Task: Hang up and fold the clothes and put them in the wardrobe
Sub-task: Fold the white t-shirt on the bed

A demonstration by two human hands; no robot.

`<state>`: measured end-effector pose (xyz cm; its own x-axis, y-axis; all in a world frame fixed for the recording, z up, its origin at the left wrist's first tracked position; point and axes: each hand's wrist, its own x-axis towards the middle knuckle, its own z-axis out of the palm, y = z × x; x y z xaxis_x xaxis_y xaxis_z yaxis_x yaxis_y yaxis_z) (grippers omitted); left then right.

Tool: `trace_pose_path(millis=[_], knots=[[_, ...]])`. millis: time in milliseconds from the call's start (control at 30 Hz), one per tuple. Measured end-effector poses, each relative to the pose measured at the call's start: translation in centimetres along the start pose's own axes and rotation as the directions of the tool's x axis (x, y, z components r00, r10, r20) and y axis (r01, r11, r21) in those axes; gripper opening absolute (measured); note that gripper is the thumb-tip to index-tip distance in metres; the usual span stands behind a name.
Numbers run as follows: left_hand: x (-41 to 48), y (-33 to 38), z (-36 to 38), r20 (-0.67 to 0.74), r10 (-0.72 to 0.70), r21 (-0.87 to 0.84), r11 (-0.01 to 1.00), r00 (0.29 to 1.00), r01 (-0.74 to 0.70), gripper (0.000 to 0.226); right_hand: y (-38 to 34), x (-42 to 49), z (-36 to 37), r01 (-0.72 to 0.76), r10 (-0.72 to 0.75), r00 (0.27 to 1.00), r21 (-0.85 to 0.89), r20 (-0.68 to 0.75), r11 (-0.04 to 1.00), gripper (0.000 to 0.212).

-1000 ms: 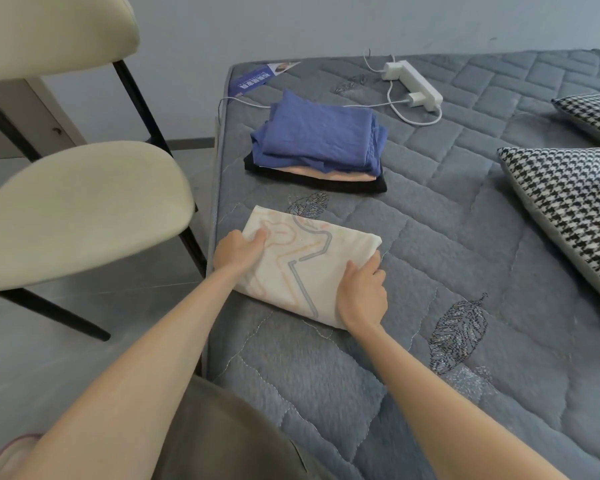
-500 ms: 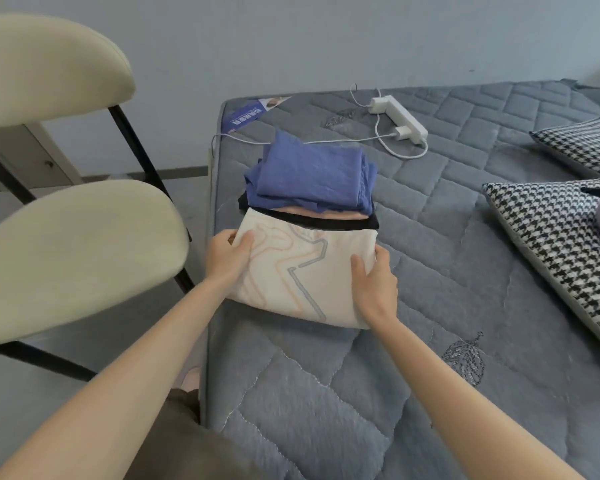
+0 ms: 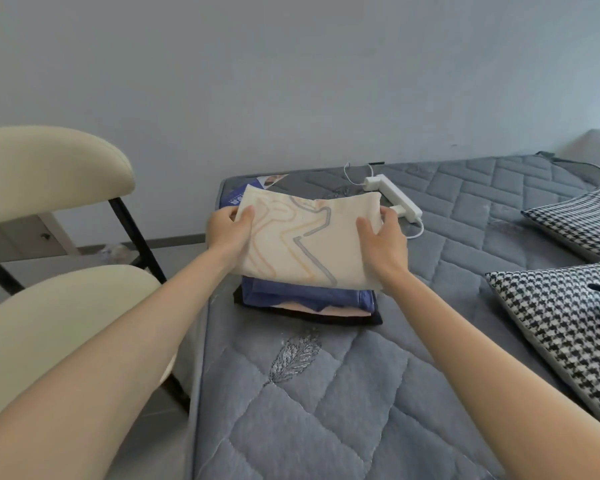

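a stack of folded clothes [image 3: 309, 303] is lying on the bed [image 3: 326, 410] near its left edge, and a folded garment [image 3: 309, 244] is being held over the stack, covering most of it. the left hand [image 3: 227, 230] is gripping the garment's left side, the right hand [image 3: 383, 244] its right side. behind the garment a power strip [image 3: 395, 197] is lying on the bed, and a leaflet [image 3: 238, 197] is peeking out at the far left corner. a chair [image 3: 59, 327] is standing left of the bed. two cushions are resting well to the right, the near cushion [image 3: 561, 327] before the far cushion [image 3: 582, 220].
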<state>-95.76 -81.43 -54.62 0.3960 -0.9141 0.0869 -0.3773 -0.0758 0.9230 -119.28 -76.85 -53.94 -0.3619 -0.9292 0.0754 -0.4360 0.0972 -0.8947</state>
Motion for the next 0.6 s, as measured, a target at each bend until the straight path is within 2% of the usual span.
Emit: trace_pose_path(millis=[67, 200, 267, 300, 367, 433, 467, 533, 600], knots=[[1.5, -0.2, 0.8, 0.059, 0.014, 0.036, 0.999, 0.998, -0.016, 0.03, 0.5, 1.7, 1.1, -0.027, 0.027, 0.999, 0.015, 0.036, 1.0, 0.046], [1.6, -2.6, 2.6, 0.263, -0.006, -0.022, 1.0, 0.965, 0.012, 0.059, 3.7, 2.8, 3.5, -0.148, 0.152, 0.98, -0.044, 0.126, 0.988, 0.058], [1.0, -4.5, 3.4, 0.368, 0.061, 0.08, 0.992, 0.928, -0.097, 0.06, 5.3, 2.1, 4.5, -0.182, 0.199, 0.974, -0.143, 0.113, 0.973, 0.062], [0.8, -5.4, 3.8, 0.414, 0.117, 0.164, 0.966, 0.903, -0.2, 0.057, 5.9, 1.8, 4.9, -0.151, 0.176, 0.981, -0.243, 0.086, 0.958, 0.062], [0.7, -6.6, 4.6, 0.477, 0.205, 0.269, 0.892, 0.855, -0.364, 0.05, 6.4, 1.6, 5.7, 0.038, -0.019, 0.999, -0.472, 0.044, 0.881, 0.06], [0.6, -6.5, 5.4, 0.504, 0.215, 0.329, 0.848, 0.837, -0.416, 0.047, 5.9, 2.2, 6.6, 0.248, -0.227, 0.968, -0.581, 0.111, 0.775, 0.055], [0.7, -6.4, 5.9, 0.52, 0.203, 0.374, 0.819, 0.829, -0.435, 0.046, 5.5, 2.5, 7.2, 0.326, -0.274, 0.945, -0.604, 0.18, 0.727, 0.052], [0.5, -6.1, 7.2, 0.562, 0.138, 0.502, 0.727, 0.815, -0.469, 0.047, 5.3, 3.1, 8.3, 0.421, -0.269, 0.906, -0.629, 0.327, 0.653, 0.047], [0.2, -6.5, 8.5, 0.567, 0.012, 0.63, 0.638, 0.823, -0.443, 0.049, 6.5, 3.6, 9.0, 0.421, -0.169, 0.896, -0.667, 0.41, 0.614, 0.048]])
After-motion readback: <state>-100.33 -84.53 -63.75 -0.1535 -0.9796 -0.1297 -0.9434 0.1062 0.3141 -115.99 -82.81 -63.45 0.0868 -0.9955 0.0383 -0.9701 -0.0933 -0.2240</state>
